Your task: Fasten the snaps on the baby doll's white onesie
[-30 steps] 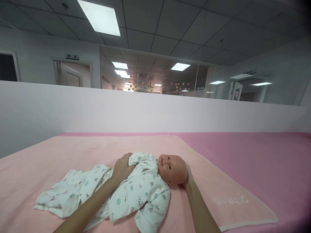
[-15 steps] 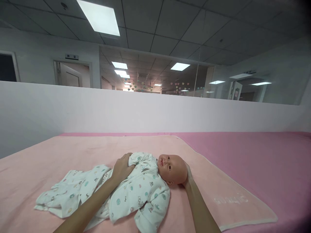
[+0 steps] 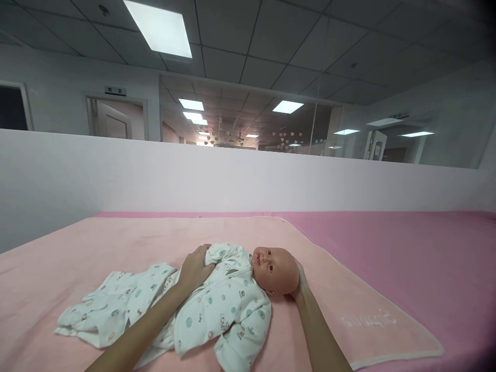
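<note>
A baby doll (image 3: pixel 275 269) lies on its back on a peach blanket (image 3: pixel 127 235), its head toward the right. It wears a white printed outfit (image 3: pixel 220 299), the sleeves spread and the legs reaching left. My left hand (image 3: pixel 195 269) grips the doll's far side at the torso, thumb on the front of the outfit and fingers over the far edge, their tips partly hidden. Cupped behind the crown of the head is my right hand (image 3: pixel 300 279); most of its fingers are hidden by the head.
Beneath the blanket spreads a pink sheet (image 3: pixel 387 248), visible at the right and along the back. A low white wall (image 3: pixel 240 181) stands behind the bed surface, with a glass pane (image 3: pixel 349 113) above it. White lettering (image 3: pixel 370 319) marks the blanket's right corner.
</note>
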The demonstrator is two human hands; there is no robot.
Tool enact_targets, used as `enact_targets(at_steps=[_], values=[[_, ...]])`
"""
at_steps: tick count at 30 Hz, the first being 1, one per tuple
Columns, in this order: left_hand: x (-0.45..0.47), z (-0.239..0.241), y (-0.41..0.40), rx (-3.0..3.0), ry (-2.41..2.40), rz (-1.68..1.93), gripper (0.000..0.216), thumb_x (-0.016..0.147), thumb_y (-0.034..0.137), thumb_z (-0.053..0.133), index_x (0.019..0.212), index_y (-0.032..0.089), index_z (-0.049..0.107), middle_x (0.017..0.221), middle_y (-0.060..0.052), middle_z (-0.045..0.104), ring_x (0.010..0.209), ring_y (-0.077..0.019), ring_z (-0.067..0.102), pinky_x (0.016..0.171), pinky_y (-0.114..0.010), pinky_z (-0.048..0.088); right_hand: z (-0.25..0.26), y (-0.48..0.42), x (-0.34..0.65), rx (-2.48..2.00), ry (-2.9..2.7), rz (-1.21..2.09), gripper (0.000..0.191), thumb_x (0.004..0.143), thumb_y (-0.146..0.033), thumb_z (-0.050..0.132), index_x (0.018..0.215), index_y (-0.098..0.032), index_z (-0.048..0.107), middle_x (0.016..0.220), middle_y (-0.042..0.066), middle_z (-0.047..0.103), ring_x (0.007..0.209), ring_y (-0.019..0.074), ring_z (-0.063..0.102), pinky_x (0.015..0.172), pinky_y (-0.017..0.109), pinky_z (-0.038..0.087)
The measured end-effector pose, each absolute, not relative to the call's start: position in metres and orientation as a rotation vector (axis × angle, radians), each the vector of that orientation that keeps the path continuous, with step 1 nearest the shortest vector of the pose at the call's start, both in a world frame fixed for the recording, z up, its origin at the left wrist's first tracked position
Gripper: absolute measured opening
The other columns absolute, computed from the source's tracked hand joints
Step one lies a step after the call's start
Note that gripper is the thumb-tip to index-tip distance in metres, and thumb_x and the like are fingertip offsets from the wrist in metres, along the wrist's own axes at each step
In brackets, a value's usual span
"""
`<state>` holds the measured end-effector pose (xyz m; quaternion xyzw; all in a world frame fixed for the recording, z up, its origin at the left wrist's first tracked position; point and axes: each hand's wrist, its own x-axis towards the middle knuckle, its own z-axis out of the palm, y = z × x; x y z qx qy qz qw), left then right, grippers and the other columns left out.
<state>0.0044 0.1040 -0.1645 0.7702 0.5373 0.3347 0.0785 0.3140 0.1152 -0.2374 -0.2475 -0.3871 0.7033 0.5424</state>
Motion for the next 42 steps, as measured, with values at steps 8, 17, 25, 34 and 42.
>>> enact_targets(at_steps=[8, 17, 25, 34, 42], values=[[0.004, -0.166, 0.105, 2.295, 1.585, 1.009, 0.038, 0.073, 0.025, 0.049, 0.111, 0.023, 0.045, 0.111, -0.003, 0.056, 0.098, -0.0227, 0.052, 0.079, -0.031, 0.038, -0.228, 0.107, 0.312, -0.624, -0.967, 1.658, 0.018, 0.073, -0.028, 0.053, 0.084, -0.019, 0.064, 0.101, 0.008, 0.063, 0.096, 0.0152, 0.058, 0.089, 0.031, 0.045], [0.004, -0.165, 0.104, 2.294, 1.598, 0.993, 0.039, 0.073, 0.026, 0.049, 0.112, 0.022, 0.045, 0.112, -0.004, 0.056, 0.098, -0.0225, 0.052, 0.078, -0.03, 0.039, -0.235, 0.114, 0.313, -0.588, -0.972, 1.651, 0.019, 0.075, -0.028, 0.05, 0.085, -0.018, 0.062, 0.099, 0.008, 0.062, 0.094, 0.0148, 0.058, 0.088, 0.033, 0.044], [0.004, -0.167, 0.105, 2.288, 1.585, 1.016, 0.038, 0.072, 0.025, 0.048, 0.11, 0.023, 0.046, 0.11, -0.003, 0.056, 0.097, -0.0231, 0.052, 0.076, -0.03, 0.038, -0.231, 0.114, 0.312, -0.53, -1.036, 1.677, 0.019, 0.075, -0.027, 0.05, 0.087, -0.017, 0.062, 0.1, 0.005, 0.062, 0.094, 0.0108, 0.058, 0.089, 0.028, 0.043], [0.004, -0.167, 0.106, 2.302, 1.582, 1.025, 0.038, 0.071, 0.024, 0.048, 0.109, 0.023, 0.046, 0.11, -0.002, 0.056, 0.098, -0.0215, 0.052, 0.078, -0.029, 0.037, -0.232, 0.115, 0.312, -0.555, -1.026, 1.665, 0.021, 0.077, -0.026, 0.046, 0.088, -0.017, 0.062, 0.102, 0.005, 0.062, 0.095, 0.0096, 0.057, 0.09, 0.027, 0.042], [0.005, -0.165, 0.105, 2.303, 1.601, 1.01, 0.039, 0.071, 0.024, 0.048, 0.109, 0.023, 0.046, 0.109, -0.002, 0.057, 0.097, -0.0215, 0.052, 0.079, -0.029, 0.036, -0.231, 0.11, 0.313, -0.604, -1.019, 1.652, 0.018, 0.076, -0.028, 0.05, 0.084, -0.018, 0.062, 0.1, 0.007, 0.062, 0.095, 0.0136, 0.058, 0.089, 0.031, 0.044]])
